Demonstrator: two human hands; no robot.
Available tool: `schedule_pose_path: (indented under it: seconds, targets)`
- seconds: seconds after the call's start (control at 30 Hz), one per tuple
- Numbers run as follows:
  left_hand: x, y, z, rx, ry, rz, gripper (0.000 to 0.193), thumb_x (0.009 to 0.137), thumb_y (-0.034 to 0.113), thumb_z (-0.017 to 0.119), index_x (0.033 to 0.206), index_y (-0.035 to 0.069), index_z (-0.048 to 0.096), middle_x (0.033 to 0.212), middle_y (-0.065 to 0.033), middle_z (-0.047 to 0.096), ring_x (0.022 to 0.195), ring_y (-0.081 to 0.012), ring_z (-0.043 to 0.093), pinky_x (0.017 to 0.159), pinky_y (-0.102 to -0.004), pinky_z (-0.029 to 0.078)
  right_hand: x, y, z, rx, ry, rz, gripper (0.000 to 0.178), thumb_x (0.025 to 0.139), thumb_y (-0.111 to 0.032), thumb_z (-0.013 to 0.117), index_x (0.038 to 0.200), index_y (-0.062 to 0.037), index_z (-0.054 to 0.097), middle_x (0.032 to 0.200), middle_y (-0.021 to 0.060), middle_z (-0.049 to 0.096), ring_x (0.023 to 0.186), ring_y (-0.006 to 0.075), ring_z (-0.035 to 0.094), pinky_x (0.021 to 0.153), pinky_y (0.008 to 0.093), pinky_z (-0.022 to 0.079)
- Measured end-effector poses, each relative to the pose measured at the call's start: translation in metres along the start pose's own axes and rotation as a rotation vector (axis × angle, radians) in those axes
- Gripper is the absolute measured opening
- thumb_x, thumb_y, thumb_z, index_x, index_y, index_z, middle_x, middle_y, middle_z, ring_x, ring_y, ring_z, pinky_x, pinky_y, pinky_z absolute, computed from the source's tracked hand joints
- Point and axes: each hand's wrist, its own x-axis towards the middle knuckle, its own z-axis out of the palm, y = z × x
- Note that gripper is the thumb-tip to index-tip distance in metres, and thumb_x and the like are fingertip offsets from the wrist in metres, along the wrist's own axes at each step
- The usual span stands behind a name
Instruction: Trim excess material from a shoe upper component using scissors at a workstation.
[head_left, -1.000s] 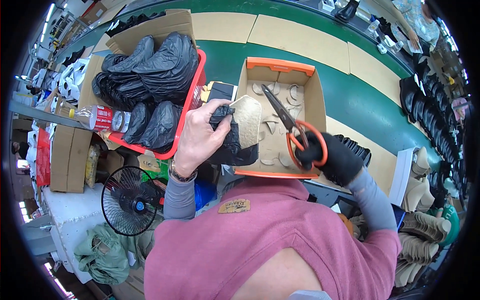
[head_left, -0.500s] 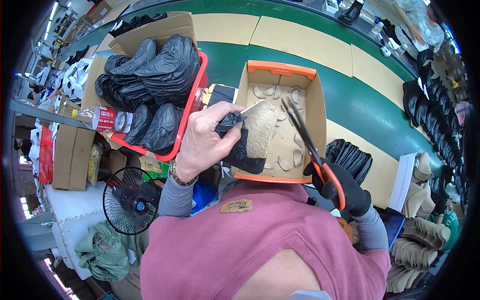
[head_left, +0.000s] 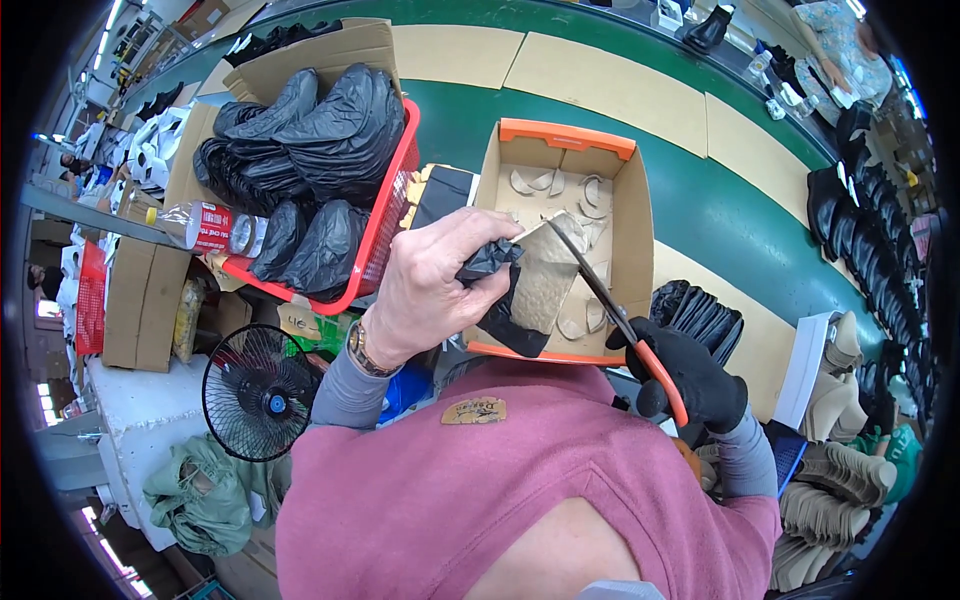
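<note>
My bare left hand pinches a beige, rough-faced sheet piece together with crumpled black plastic at its left end. The piece tilts over an open cardboard box with an orange rim. In its black glove, my right hand grips scissors with red-orange handles. Their blades reach up and left across the upper edge of the beige piece. Inside the box lie several curved beige offcuts; others are hidden behind the piece.
On the left, a red basket holds stacked black plastic-wrapped pieces and a plastic bottle. Below it stands a black fan. Right of the box lie a black stack and several beige curved pieces. Another person is at far right.
The scissors have swung left so that their blades meet the beige piece's upper edge. My left hand has moved slightly right and down, tilting the piece.
</note>
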Motion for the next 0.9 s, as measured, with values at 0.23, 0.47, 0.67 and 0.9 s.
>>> schedule_pose_path:
  seconds: [0.23,0.47,0.67,0.9]
  targets:
    - [-0.001,0.000,-0.003,-0.004,-0.011,0.005,0.033,0.068,-0.003,0.070,0.101,0.000,0.063,0.095,-0.0156,0.068,0.083,-0.0311,0.069,0.071,-0.0343,0.056,0.002,-0.002,-0.001,0.068,-0.021,0.030,0.087,0.080,-0.081,0.045,0.105,0.0017,0.055,0.078,0.0098,0.048,0.068,0.0258,0.049,0.062,0.0349,0.041]
    - [-0.002,-0.002,-0.005,-0.034,-0.024,0.006,0.034,0.068,-0.004,0.071,0.101,0.000,0.063,0.096,-0.0166,0.069,0.085,-0.0311,0.069,0.073,-0.0342,0.056,-0.001,0.006,0.005,0.026,0.010,-0.001,0.083,0.079,-0.082,0.045,0.093,-0.0008,0.053,0.077,0.0087,0.047,0.067,0.0247,0.048,0.061,0.0348,0.040]
    - [-0.004,-0.004,-0.006,-0.095,-0.035,-0.036,0.032,0.069,-0.004,0.071,0.100,-0.001,0.065,0.096,-0.0168,0.069,0.086,-0.0304,0.070,0.073,-0.0339,0.055,0.004,0.002,0.005,0.101,0.068,0.080,0.071,0.074,-0.062,0.072,0.107,-0.0022,0.053,0.077,0.0186,0.054,0.069,0.0357,0.053,0.063,0.0424,0.040]
    - [-0.004,-0.001,-0.008,-0.140,-0.060,-0.105,0.029,0.071,-0.003,0.070,0.099,-0.002,0.065,0.093,-0.0165,0.070,0.084,-0.0287,0.071,0.073,-0.0326,0.055,0.007,-0.011,0.006,0.156,0.114,0.149,0.055,0.077,-0.051,0.076,0.086,-0.0014,0.053,0.064,0.0181,0.049,0.056,0.0322,0.048,0.056,0.0401,0.036]
